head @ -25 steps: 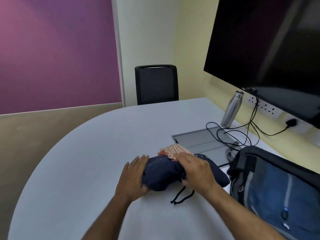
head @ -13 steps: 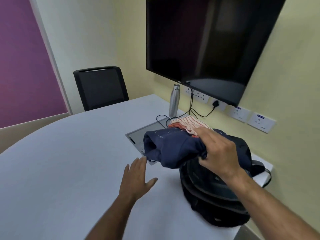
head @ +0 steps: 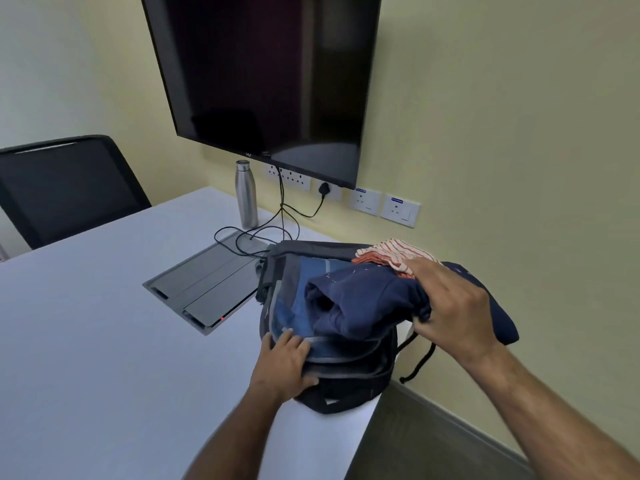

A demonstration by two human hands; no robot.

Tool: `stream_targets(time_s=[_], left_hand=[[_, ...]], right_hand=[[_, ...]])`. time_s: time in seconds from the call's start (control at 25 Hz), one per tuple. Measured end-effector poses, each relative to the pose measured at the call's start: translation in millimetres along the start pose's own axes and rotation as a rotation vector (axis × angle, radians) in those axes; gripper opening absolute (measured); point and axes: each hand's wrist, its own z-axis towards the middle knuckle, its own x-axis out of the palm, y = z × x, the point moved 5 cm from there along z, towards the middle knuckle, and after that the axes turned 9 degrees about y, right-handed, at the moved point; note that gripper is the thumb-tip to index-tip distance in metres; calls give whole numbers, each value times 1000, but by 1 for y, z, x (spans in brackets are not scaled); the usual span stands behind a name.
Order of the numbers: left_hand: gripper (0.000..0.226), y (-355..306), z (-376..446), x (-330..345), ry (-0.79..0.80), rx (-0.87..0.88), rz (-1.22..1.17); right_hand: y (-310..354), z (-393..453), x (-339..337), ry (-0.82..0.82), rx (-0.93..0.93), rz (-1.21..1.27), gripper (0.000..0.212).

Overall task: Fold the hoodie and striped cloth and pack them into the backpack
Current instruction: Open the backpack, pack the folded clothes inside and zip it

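Head view: right hand grips hoodie over backpack.

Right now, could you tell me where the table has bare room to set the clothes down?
The table is bare left of the floor box. The stretch from bottle and cables to backpack is crowded.

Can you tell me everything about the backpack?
The backpack is soft blue and dark grey fabric with black straps. It sits at the table's corner by the wall. The left hand rests on its front. The right hand holds a folded navy hoodie over it.
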Motion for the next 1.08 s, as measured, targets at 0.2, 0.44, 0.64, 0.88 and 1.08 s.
stream_targets(time_s=[0.2, 0.44, 0.64, 0.88, 1.08], left_hand=[[16, -2, 13, 12, -72, 12, 107], [30, 5, 22, -30, -172, -84, -75], [45, 0, 47, -81, -170, -230, -23], [52, 1, 81, -139, -244, -318, 6], [44, 1, 99, -185, -344, -320, 10]], right_hand=[[-31, -33, -10, 6, 42, 2, 68], [-40, -55, -12, 2, 26, 35, 69], [-49, -67, -23, -50, 63, 75, 64], [-69, -88, -55, -173, 205, 126, 57], [-73, -104, -56, -145, 268, 166, 60]])
